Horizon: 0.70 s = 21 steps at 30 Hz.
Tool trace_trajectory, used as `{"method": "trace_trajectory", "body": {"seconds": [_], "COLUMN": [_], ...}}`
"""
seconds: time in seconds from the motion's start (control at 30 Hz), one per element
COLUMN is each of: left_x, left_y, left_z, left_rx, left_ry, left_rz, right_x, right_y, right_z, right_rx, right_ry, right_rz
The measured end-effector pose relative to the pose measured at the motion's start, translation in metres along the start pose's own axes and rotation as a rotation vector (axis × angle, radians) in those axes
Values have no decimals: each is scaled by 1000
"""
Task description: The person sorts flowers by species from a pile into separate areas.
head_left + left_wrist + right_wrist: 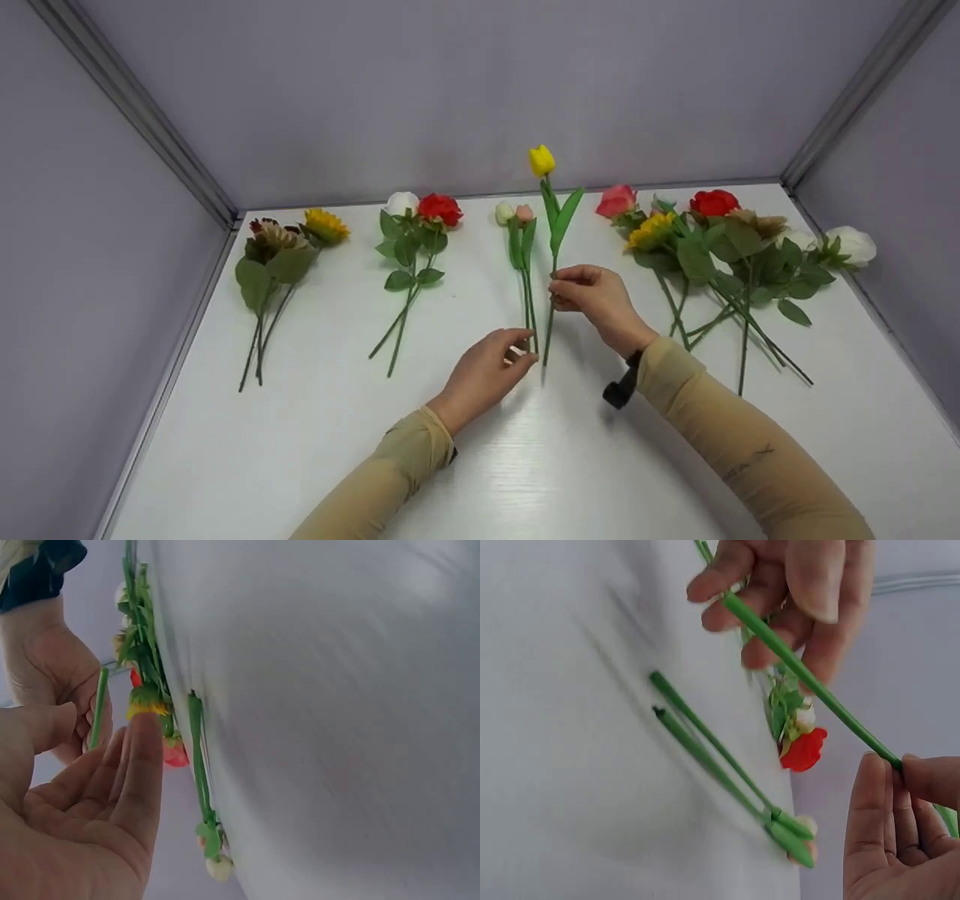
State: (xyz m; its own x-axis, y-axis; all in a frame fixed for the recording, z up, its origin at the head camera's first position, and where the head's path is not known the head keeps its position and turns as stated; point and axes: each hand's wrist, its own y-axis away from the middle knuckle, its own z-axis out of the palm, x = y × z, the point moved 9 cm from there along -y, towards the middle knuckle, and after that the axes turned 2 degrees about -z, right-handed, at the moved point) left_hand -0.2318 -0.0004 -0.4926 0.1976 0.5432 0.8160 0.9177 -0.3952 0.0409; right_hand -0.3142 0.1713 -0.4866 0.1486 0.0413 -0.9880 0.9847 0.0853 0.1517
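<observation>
A yellow tulip (541, 161) is held up over the table, its stem pinched between the thumb and fingers of my right hand (600, 300). In the right wrist view its green stem (817, 690) slants from those fingertips toward my other hand. My left hand (484, 375) hovers by the stem's lower end, thumb and fingers parted around a gap, with nothing gripped. Just left of the raised flower, a white tulip (505, 214) and a pale pink tulip (524, 214) lie side by side on the white table (480, 480).
Left of centre lie a white rose (402, 202) and a red rose (439, 209) with crossed stems. A sunflower (326, 226) and brownish flowers (277, 235) lie at far left. To the right spreads a mixed pile with a pink rose (617, 201). Grey walls (480, 97) enclose the table.
</observation>
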Motion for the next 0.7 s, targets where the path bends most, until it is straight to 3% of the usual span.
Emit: {"method": "trace_trajectory", "body": {"seconds": [0.13,0.3,0.43,0.57,0.7], "left_x": [1,0,0,4,3], "left_y": [10,21,29,35,37], "left_z": [-8,-9,-6,-4,-4], "left_rx": [14,-13,-35,-28,-37], "left_ry": [-369,-653,-751,-770,-758], "left_rz": [116,220,282,335,337], "right_x": [17,40,45,45,45], "right_y": [-26,-48,-55,-56,-53], "right_z": [-15,-16,-8,-4,0], "right_rx": [63,67,37,21,7], "right_ry": [35,85,112,153,201], "right_rz": [98,243,262,228,218]}}
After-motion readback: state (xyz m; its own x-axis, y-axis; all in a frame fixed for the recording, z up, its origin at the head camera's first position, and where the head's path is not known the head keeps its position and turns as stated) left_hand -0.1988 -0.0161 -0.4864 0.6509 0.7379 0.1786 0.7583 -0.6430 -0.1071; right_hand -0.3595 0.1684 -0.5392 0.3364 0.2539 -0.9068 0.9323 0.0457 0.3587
